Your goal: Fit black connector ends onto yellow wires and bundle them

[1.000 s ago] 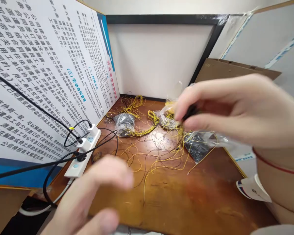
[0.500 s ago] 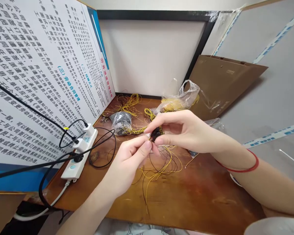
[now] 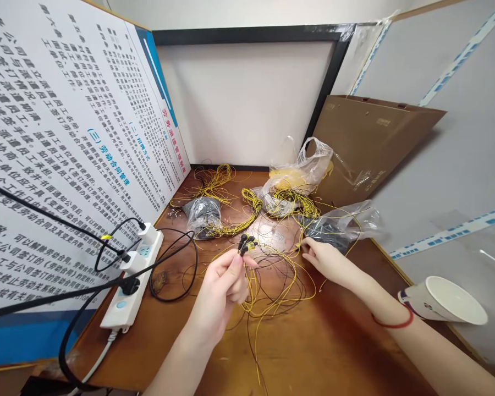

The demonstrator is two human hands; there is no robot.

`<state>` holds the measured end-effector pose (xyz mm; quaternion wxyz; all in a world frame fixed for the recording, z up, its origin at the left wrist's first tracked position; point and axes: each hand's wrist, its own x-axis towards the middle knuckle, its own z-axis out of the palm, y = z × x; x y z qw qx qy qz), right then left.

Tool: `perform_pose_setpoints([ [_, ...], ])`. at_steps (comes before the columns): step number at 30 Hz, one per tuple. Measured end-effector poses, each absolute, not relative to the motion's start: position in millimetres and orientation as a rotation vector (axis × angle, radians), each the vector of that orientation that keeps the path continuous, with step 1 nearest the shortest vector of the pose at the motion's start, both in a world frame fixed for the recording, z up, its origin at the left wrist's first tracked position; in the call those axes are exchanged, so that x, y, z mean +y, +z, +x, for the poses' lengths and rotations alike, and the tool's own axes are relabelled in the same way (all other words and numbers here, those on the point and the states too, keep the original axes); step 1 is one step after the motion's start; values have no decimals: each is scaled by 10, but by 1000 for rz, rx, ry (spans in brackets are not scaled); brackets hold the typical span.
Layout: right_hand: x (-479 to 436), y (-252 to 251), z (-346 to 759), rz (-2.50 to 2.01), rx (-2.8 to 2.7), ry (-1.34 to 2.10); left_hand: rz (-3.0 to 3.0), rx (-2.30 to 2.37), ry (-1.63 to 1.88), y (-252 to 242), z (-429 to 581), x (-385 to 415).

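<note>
The left hand (image 3: 220, 286) is raised above the wooden surface (image 3: 334, 352), and its fingers (image 3: 234, 265) are closed firmly on a small bunch of thin yellow and black wires (image 3: 245, 254). The small black wire ends (image 3: 246, 242) stick out above the fingertips. The right hand (image 3: 325, 261) lies low near the middle of the surface, and its fingers (image 3: 311, 247) are loose and a little spread, holding nothing that I can see. They are just beside a tangle of loose yellow and dark wires (image 3: 278, 291). A red string bracelet (image 3: 394, 324) goes around the right wrist.

To the left of the hands there is a white power strip (image 3: 124, 302) with plugs and a looped black cable (image 3: 175, 278). To the right, a white paper cup (image 3: 443, 300) lies on its side. Farther ahead, a clear plastic bag with black pieces (image 3: 334, 228) touches the yellow wires, and another bag (image 3: 202, 214) lies beside a yellow wire coil (image 3: 239, 220). A third bag (image 3: 305, 168) stands near the back. Behind everything are a printed board with Chinese text (image 3: 78, 126) and a brown board (image 3: 375, 137) leaning at the right.
</note>
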<state>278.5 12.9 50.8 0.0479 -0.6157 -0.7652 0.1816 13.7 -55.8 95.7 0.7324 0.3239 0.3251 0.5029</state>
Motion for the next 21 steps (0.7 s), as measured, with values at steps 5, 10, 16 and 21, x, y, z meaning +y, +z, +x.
perform_pose_setpoints([
  [5, 268, 386, 2683, -1748, -2357, 487, 574, 536, 1041, 921, 103, -500],
  [10, 332, 355, 2734, -1678, -2397, 492, 502, 432, 958, 859, 65, -472],
  [16, 174, 445, 2753, -1742, -2399, 453, 452, 363, 905, 826, 63, -454],
  [21, -28, 707, 2797, -1837, -2377, 500, 459, 368, 902, 837, 74, -432],
])
